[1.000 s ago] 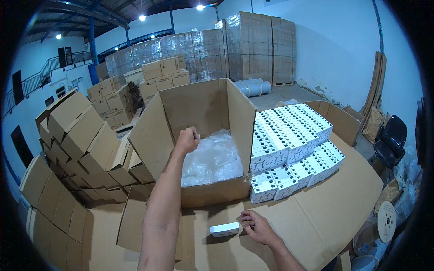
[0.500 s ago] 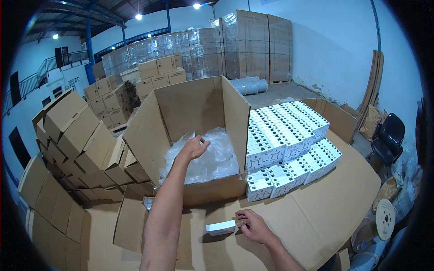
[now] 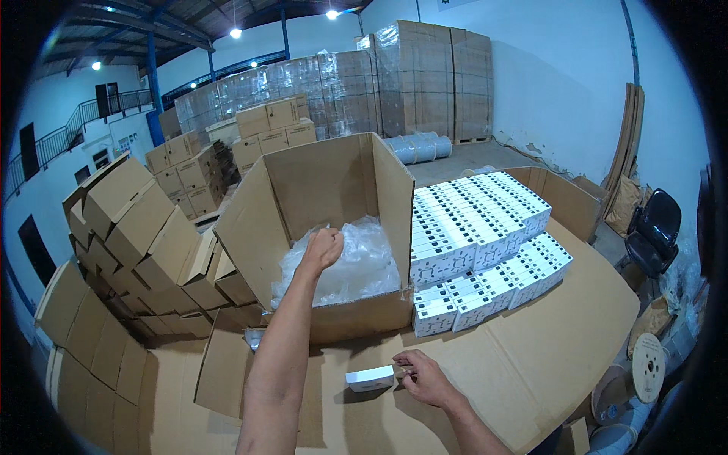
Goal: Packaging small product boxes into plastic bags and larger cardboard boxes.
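Observation:
My left hand reaches over the front wall of a tall open cardboard box. Its fingers are closed on a clear plastic bag at the top of a heap of clear plastic bags inside; the fingertips are partly hidden. On the cardboard-covered table, my right hand grips the right end of a small white carton, where a brown flap shows between the fingers. The carton lies flat in front of the tall box.
Stacked white cartons stand right of the tall box. Brown cardboard boxes pile up on the left, with a loose flap near my left forearm. A black chair and a cable spool are beyond the table's right edge.
The fingers of my left hand have drawn together on the plastic, and the hand has shifted slightly left. My right hand and the small white carton stay almost in place.

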The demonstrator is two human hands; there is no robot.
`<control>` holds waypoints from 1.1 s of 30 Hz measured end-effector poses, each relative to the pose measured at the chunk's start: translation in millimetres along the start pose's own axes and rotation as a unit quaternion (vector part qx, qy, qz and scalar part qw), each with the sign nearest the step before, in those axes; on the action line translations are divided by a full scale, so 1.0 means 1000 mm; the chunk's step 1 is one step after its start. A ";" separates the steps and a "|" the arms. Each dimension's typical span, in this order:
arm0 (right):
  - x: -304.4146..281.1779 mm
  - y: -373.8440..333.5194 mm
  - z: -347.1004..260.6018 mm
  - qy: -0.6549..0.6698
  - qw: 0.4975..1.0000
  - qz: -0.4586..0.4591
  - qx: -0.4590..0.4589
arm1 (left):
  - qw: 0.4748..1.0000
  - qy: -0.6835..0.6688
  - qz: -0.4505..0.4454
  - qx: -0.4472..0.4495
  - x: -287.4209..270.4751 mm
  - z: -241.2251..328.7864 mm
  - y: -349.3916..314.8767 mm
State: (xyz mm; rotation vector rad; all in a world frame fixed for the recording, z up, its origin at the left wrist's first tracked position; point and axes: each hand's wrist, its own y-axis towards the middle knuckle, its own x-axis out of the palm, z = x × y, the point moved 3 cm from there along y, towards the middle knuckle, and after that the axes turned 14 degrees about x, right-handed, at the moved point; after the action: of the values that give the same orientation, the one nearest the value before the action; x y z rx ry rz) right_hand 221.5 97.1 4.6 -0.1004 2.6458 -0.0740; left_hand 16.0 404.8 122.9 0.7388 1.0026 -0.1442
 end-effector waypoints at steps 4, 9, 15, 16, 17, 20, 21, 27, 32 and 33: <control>-0.004 0.000 0.002 -0.006 1.000 0.014 -0.014 | 0.999 0.001 0.044 0.015 -0.033 0.028 -0.008; -0.004 -0.002 -0.003 -0.008 1.000 0.011 -0.021 | 0.993 -0.096 -0.003 -0.073 -0.049 0.024 -0.008; 0.001 -0.005 -0.006 -0.014 1.000 0.001 -0.028 | 0.919 -0.342 0.151 -0.125 -0.079 -0.017 0.003; -0.003 -0.007 -0.003 -0.002 1.000 0.004 -0.016 | 0.909 -0.378 0.142 -0.102 -0.086 0.006 0.001; -0.003 -0.009 -0.003 0.001 1.000 0.001 -0.017 | 0.898 -0.409 0.138 -0.080 -0.098 0.027 -0.004; -0.003 -0.009 0.000 0.011 1.000 0.006 -0.019 | 0.885 -0.437 0.158 -0.025 -0.122 0.066 -0.029; -0.003 -0.007 0.007 0.013 1.000 0.005 -0.013 | 0.867 -0.473 0.160 0.008 -0.128 0.088 -0.039; -0.018 -0.020 0.008 0.120 0.993 0.012 0.011 | 0.844 -0.504 0.181 -0.019 -0.131 0.172 -0.144; -0.032 -0.023 0.000 0.177 0.981 -0.057 0.062 | 0.844 -0.505 0.163 -0.076 -0.087 0.197 -0.251; -0.033 -0.029 -0.009 0.257 0.960 -0.090 0.061 | 0.829 -0.530 0.157 -0.086 -0.074 0.200 -0.267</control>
State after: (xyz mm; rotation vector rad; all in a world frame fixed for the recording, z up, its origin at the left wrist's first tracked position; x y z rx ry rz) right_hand 247.7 71.5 30.0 -0.3196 3.1328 -0.3706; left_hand 2.1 63.2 113.8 0.5172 -0.1786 -0.1462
